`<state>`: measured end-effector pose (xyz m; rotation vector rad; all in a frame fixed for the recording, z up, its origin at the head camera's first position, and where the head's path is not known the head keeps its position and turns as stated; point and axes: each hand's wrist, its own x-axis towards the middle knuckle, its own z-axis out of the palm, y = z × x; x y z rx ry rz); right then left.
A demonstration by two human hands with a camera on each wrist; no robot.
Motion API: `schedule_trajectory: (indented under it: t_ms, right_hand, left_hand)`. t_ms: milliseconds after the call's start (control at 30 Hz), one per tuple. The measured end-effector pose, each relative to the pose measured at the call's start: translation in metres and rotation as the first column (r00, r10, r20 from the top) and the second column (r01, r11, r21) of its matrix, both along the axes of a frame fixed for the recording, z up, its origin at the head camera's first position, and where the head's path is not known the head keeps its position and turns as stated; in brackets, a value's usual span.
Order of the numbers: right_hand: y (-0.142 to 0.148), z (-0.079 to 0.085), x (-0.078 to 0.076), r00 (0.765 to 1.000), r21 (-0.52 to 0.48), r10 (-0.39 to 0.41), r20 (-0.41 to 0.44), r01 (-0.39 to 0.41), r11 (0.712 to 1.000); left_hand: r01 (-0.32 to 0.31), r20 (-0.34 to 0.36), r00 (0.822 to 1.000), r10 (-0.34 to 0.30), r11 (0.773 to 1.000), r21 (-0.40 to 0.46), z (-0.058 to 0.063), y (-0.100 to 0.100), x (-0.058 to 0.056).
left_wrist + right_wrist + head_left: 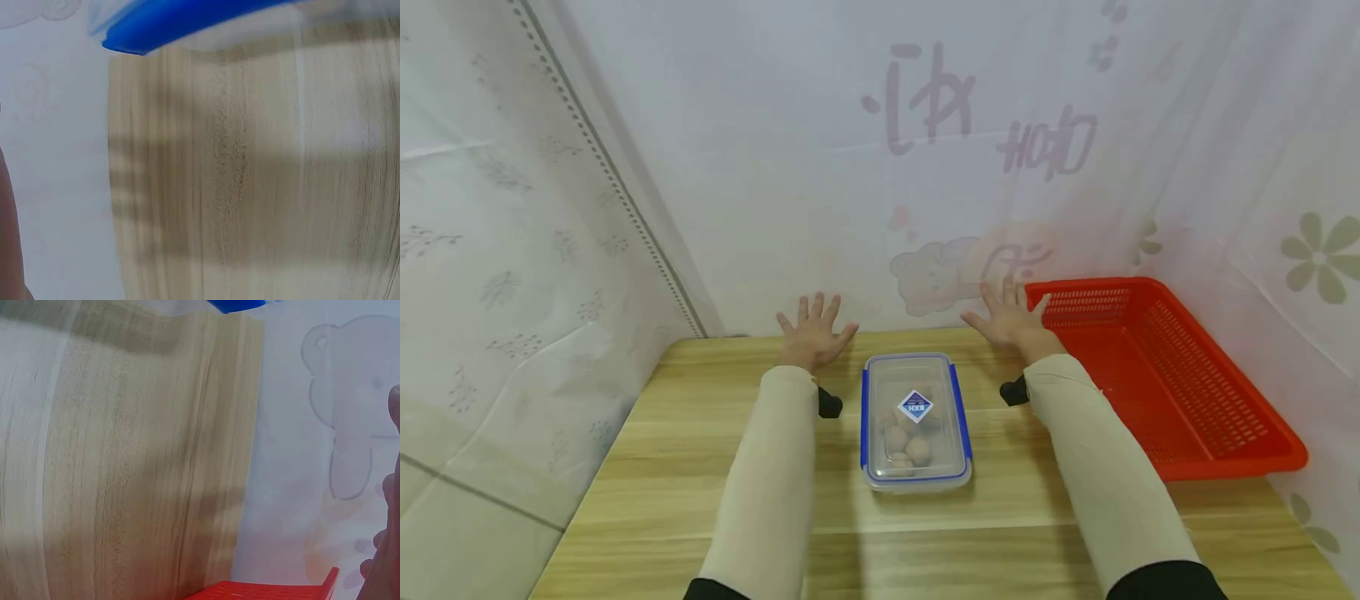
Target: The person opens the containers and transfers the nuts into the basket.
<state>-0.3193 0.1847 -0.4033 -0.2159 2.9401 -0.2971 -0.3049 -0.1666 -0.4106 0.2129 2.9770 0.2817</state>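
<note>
Between the two forearms a clear plastic food container (917, 450) with blue side clips sits on the wooden table, its lid on. Several round, pale brown things (917, 451) show through the lid, and a blue and white label (915, 407) is stuck on top. My left hand (814, 337), fingers spread, is at the table's far edge, left of the container. My right hand (1009, 319) has its fingers spread too, right of the container and close to the basket's corner. Both hands hold nothing. In the left wrist view a blue clip (187, 22) crosses the top.
A red plastic basket (1228, 375) with slotted sides stands at the table's right. Behind the wooden table (700, 450) hangs a pale printed cloth (775, 167), with more cloth along the left and right sides.
</note>
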Motion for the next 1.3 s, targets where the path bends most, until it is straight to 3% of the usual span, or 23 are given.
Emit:
schedule_trajectory:
  t_ms: [267,500,667,867,1067,1300]
  right_hand:
    - [0.007,-0.003,0.002,0.997,-0.042,0.071,-0.019,-0.072,0.997]
    - [0.013,0.003,0.018,0.983,-0.066,0.169,-0.068,-0.174,0.983]
    - [0.014,0.006,0.035,0.963,-0.066,0.253,-0.092,-0.26,0.964]
    - [0.012,0.007,0.058,0.944,-0.099,0.315,-0.095,-0.324,0.941]
    - [0.004,0.011,0.079,0.933,-0.133,0.346,-0.097,-0.357,0.925]
    - [-0.005,0.005,0.101,0.939,-0.207,0.328,-0.101,-0.342,0.917]
  left_hand:
    - [0.09,-0.006,0.996,-0.09,0.996,-0.001,0.003,-0.003,-0.002]
    - [0.199,-0.012,0.98,-0.199,0.98,-0.005,0.009,-0.005,0.002]
    - [0.272,-0.059,0.96,-0.273,0.962,-0.017,0.014,-0.005,0.018]
    - [0.298,-0.098,0.95,-0.297,0.955,-0.001,0.015,-0.007,0.042]
    - [0.295,-0.098,0.953,-0.288,0.954,0.062,0.013,-0.008,0.065]
    - [0.27,-0.1,0.962,-0.254,0.942,0.2,-0.005,-0.002,0.085]
